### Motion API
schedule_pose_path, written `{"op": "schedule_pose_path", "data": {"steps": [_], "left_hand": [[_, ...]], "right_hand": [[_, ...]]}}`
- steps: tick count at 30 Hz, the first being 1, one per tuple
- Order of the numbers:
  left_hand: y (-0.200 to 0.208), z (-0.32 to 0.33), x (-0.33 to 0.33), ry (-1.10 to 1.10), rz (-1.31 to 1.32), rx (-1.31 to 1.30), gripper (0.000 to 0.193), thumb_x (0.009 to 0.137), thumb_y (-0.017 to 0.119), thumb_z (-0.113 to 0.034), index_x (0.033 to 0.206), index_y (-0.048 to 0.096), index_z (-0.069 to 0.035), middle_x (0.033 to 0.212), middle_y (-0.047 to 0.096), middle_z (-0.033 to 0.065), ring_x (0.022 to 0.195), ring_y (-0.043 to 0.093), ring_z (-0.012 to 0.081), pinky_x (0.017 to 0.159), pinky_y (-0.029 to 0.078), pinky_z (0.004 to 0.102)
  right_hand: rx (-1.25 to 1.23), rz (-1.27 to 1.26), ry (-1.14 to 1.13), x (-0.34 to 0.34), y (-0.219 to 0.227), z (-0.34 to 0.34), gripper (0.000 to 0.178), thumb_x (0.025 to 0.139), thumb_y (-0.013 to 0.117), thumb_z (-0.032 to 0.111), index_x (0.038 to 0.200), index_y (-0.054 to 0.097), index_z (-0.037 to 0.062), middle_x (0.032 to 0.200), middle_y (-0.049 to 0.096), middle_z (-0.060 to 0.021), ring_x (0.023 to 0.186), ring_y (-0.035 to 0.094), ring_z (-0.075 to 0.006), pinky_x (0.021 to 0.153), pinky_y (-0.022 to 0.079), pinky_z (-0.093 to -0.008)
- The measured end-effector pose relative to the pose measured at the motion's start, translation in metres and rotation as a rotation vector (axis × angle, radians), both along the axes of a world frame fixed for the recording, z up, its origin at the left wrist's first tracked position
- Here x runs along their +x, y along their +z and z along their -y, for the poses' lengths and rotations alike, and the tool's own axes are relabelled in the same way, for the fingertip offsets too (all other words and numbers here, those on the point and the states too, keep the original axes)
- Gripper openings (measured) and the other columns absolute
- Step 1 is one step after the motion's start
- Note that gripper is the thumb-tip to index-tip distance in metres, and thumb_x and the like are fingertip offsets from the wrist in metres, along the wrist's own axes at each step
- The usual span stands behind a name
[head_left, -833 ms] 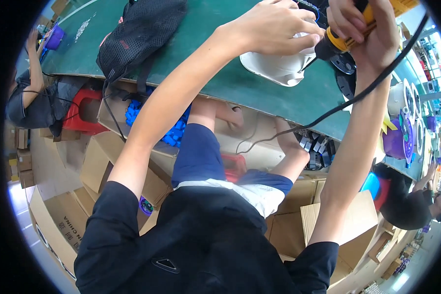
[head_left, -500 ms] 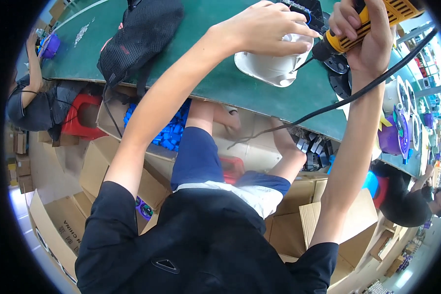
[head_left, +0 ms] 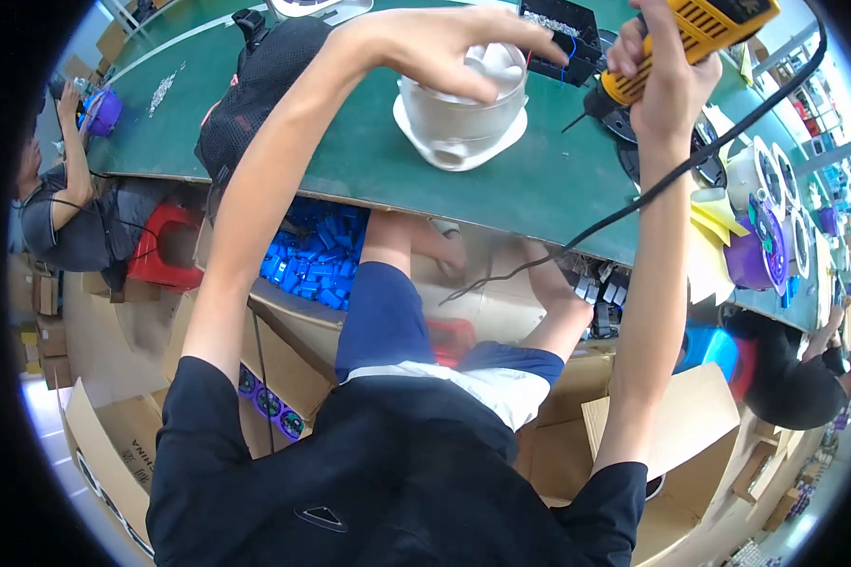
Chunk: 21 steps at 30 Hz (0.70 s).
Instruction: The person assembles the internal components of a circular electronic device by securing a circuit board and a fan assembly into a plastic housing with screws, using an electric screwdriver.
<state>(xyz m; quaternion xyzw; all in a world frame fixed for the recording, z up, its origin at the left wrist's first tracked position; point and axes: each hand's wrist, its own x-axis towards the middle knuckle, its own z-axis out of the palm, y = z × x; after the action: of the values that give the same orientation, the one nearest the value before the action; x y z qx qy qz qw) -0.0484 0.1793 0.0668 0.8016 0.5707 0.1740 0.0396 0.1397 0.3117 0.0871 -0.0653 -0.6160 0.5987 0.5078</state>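
Observation:
A white plastic housing (head_left: pixel 459 130) with a rounded body and a wide flange stands on the green table (head_left: pixel 558 189) in front of me. Over its upper left side reaches my left hand (head_left: pixel 435 49), fingers spread and thumb beside its wall; whether it touches the housing I cannot tell. To the right, my right hand (head_left: pixel 669 90) is wrapped round a yellow corded power drill (head_left: pixel 698 40). The drill's thin bit points down and left, apart from the housing. Just behind the housing sits a black bin (head_left: pixel 586 59) holding small metal parts.
A black mesh bag (head_left: pixel 265 99) lies left on the table. The drill's black cord (head_left: pixel 676 189) droops across my right forearm. Black round parts and purple-and-white housings (head_left: pixel 755 250) stand at right. Below are blue parts (head_left: pixel 317 260) and cardboard boxes (head_left: pixel 667 425). Co-workers sit on both sides.
My left hand has moved left and its fingers have spread. The white housing is now further left and upright. The drill has drawn away from it, its bit no longer against the housing.

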Motion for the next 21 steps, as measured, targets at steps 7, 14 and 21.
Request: {"op": "schedule_pose_path", "data": {"steps": [7,14,21], "left_hand": [[-0.043,-0.009,0.031,0.466,-0.184,0.075,0.052,0.097,0.055,-0.045,0.137,0.054,-0.013,0.142,0.051,0.0128,0.131,0.048,0.0316,0.107,0.041,0.0469],[-0.043,-0.005,0.038,0.514,-0.271,0.087,0.044,0.098,0.050,-0.035,0.134,0.057,-0.010,0.134,0.056,0.0119,0.121,0.053,0.0306,0.105,0.040,0.0450],[-0.047,-0.006,0.031,0.447,-0.265,0.167,0.047,0.097,0.050,-0.036,0.136,0.056,-0.009,0.137,0.055,0.0108,0.123,0.053,0.0301,0.105,0.040,0.0450]], "right_hand": [[-0.033,-0.114,0.064,-0.013,0.017,0.018,0.028,0.092,0.074,0.026,0.086,0.057,0.0038,0.056,0.047,0.0023,0.041,0.045,-0.0073,0.040,0.038,-0.0224],[0.024,-0.040,0.179,-0.016,0.019,0.044,0.032,0.091,0.074,0.031,0.087,0.058,0.0032,0.055,0.049,0.0023,0.040,0.046,-0.0058,0.038,0.039,-0.0202],[-0.030,-0.056,0.126,-0.014,0.017,0.045,0.032,0.091,0.074,0.031,0.086,0.057,0.0042,0.054,0.049,0.0024,0.040,0.046,-0.0060,0.038,0.040,-0.0201]]}}
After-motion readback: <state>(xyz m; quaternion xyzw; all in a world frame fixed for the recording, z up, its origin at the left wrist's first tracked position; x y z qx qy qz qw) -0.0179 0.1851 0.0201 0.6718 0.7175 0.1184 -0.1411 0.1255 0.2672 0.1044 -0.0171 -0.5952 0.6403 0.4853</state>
